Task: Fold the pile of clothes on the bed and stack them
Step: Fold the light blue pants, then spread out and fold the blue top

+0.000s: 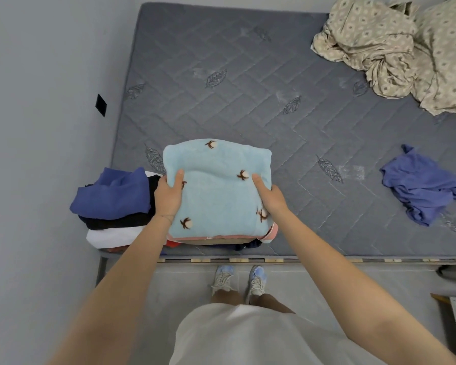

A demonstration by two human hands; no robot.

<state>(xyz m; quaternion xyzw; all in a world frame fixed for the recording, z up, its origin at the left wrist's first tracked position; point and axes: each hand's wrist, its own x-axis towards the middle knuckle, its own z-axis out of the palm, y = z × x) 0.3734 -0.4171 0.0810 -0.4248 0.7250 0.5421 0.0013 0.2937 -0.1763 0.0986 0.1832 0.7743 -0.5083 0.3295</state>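
Observation:
A folded light-blue fleece garment (pixel 219 196) with small brown-and-white flower prints lies on top of a stack of folded clothes (pixel 270 231) at the near edge of the bed. My left hand (pixel 169 196) grips its left side, thumb on top. My right hand (pixel 270 197) grips its right side the same way. To the left sits a second stack (pixel 111 225) with a dark-blue garment (pixel 116 192) on top, black and white ones beneath. One unfolded blue-purple garment (pixel 421 187) lies crumpled at the right of the mattress.
The grey quilted mattress (pixel 248 88) stretches wide behind the stacks. Crumpled beige patterned bedding (pixel 395 51) fills the far right corner. A wall (pixel 50 127) runs along the left. My feet (pixel 238 280) stand on the floor by the bed's slatted edge.

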